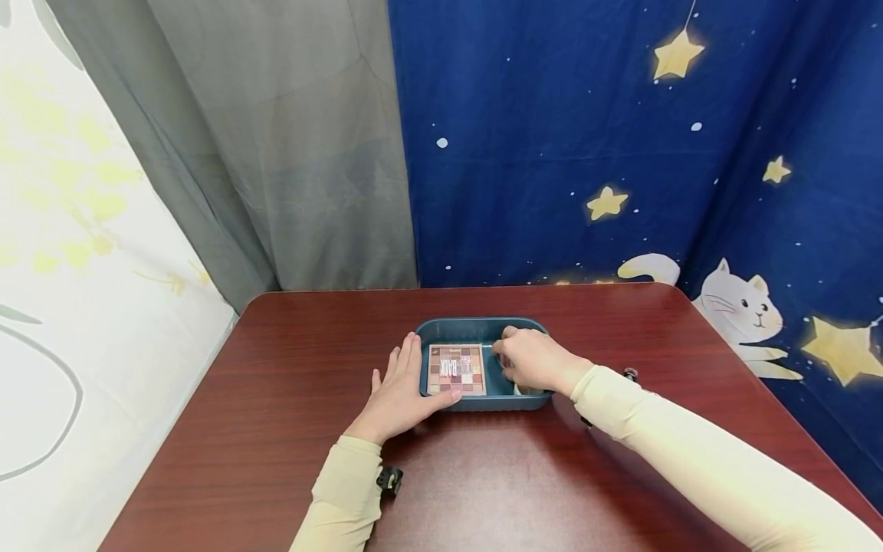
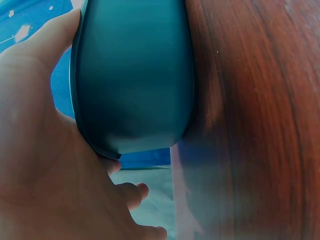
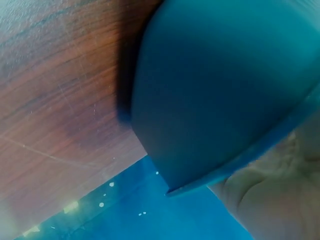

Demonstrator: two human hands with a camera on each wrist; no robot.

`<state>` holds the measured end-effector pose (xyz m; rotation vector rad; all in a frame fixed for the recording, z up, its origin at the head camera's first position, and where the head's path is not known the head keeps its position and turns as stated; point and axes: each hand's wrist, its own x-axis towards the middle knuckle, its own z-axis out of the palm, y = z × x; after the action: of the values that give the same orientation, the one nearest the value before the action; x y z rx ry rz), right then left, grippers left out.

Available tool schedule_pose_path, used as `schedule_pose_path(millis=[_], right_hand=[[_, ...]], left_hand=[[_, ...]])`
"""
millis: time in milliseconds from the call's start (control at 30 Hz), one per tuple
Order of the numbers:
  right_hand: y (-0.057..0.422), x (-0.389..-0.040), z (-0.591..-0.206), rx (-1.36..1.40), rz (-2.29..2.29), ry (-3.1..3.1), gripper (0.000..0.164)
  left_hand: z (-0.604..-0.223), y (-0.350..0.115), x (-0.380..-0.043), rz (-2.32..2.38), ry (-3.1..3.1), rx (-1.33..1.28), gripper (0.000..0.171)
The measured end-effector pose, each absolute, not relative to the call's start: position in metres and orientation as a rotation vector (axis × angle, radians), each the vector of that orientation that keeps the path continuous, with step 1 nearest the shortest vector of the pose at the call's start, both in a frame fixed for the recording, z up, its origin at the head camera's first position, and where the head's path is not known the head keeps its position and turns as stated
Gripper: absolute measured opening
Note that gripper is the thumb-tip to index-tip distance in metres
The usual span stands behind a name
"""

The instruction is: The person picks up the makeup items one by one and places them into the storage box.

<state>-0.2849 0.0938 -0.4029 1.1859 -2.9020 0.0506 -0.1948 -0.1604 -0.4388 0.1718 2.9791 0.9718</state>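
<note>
A dark teal tray (image 1: 483, 328) with raised walls sits on the table. In its left part lies a square eyeshadow palette (image 1: 456, 370), its cover patterned with pink and brown squares and white lettering. My left hand (image 1: 400, 391) rests against the tray's left end, fingers straight along the outside and thumb over the near rim. My right hand (image 1: 534, 359) reaches into the right part, fingers bent downward. Something small and pale shows beneath it, mostly hidden; whether the fingers grip it I cannot tell. In the right wrist view the tray wall (image 3: 215, 100) hides the fingertips.
The tray stands on a reddish-brown wooden table (image 1: 310, 345), near its far edge. Behind hang a grey curtain (image 1: 324, 153) and a blue curtain (image 1: 524, 153) with stars and a white cat. A white cloth (image 1: 83, 345) hangs on the left.
</note>
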Motion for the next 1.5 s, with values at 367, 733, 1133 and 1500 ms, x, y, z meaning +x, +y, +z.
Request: schedule_pose_path(millis=[367, 733, 1133, 1500], right_hand=[[0.108, -0.281, -0.391, 1.184, 0.004, -2.839, 0.026], [0.125, -0.275, -0.381, 1.208, 0.02, -2.732, 0.026], [0.156, -0.275, -0.368, 1.117, 0.09, -2.764, 0.034], [0.184, -0.275, -0.37, 1.01, 0.129, -2.823, 0.033]], left_hand=[[-0.438, -0.16, -0.194, 0.964, 2.982, 0.167, 0.124], [-0.438, -0.161, -0.193, 0.984, 2.965, 0.177, 0.123], [-0.438, -0.162, -0.194, 0.975, 2.973, 0.188, 0.125], [-0.438, -0.162, -0.194, 0.985, 2.973, 0.188, 0.125]])
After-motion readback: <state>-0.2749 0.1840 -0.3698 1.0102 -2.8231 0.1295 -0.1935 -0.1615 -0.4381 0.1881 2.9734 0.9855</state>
